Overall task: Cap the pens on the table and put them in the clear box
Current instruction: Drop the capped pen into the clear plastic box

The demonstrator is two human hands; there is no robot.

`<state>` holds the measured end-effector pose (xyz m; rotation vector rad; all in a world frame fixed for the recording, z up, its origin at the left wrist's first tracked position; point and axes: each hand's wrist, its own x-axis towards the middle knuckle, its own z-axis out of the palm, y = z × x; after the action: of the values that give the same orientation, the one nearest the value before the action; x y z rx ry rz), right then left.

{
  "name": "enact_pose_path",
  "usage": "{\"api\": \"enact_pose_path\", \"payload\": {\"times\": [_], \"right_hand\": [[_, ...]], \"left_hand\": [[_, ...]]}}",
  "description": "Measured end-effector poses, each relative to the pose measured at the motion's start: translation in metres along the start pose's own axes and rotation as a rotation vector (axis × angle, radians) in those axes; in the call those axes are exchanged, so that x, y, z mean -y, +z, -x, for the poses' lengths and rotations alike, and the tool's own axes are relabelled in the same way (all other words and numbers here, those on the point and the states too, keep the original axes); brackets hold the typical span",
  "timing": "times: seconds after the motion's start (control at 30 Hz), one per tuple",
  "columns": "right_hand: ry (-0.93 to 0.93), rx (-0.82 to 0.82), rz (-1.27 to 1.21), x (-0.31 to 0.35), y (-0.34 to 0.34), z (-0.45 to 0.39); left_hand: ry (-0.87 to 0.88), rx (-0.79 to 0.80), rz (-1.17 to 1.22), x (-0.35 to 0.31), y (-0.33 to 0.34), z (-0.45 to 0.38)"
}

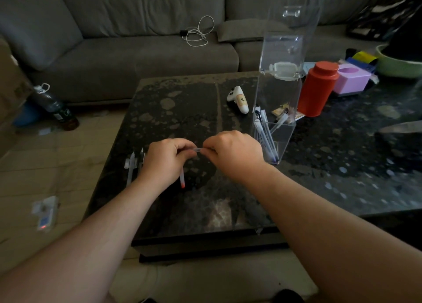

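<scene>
The two bare forearms come in from the bottom edge and meet over the dark bench (205, 206). The left hand (165, 160) has its fingers curled around a pen (182, 179); the barrel leaves the fist downward, toward the camera, and ends in a red tip. The right hand (235, 153) is just beside it, and its fingers (209, 151) pinch a small clear cap (198, 149) in the gap between the two hands. The cap lies roughly sideways, pointing at the left fist, while the visible part of the pen runs almost front to back; the writing end is hidden in the fingers, so I cannot tell if the cap is already on it. I judge that the capping is in hand. The clear box (277, 140) stands just to the right of the right hand, the nearer one to it, with several capped pens leaning inside. More pens (133, 165) lie on the bench left of the left hand.
</scene>
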<state>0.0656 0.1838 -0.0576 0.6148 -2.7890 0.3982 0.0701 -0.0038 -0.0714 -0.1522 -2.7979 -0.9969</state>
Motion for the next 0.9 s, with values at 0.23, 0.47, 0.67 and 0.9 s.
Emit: {"api": "enact_pose_path", "payload": {"times": [0.23, 0.47, 0.67, 0.9], "right_hand": [[0.032, -0.018, -0.039, 0.004, 0.0, 0.006], [0.126, 0.2, -0.263, -0.007, -0.007, 0.011], [0.073, 0.091, -0.318, 0.001, -0.029, 0.017], [0.187, -0.758, -0.481, -0.025, -0.11, 0.022]], "left_hand": [[0.107, -0.049, -0.04, -0.005, -0.008, 0.003], [0.158, -0.034, -0.043, -0.018, -0.006, 0.009], [0.146, -0.082, 0.11, -0.039, -0.003, 0.015], [0.106, -0.004, 0.191, -0.049, 0.01, 0.014]]}}
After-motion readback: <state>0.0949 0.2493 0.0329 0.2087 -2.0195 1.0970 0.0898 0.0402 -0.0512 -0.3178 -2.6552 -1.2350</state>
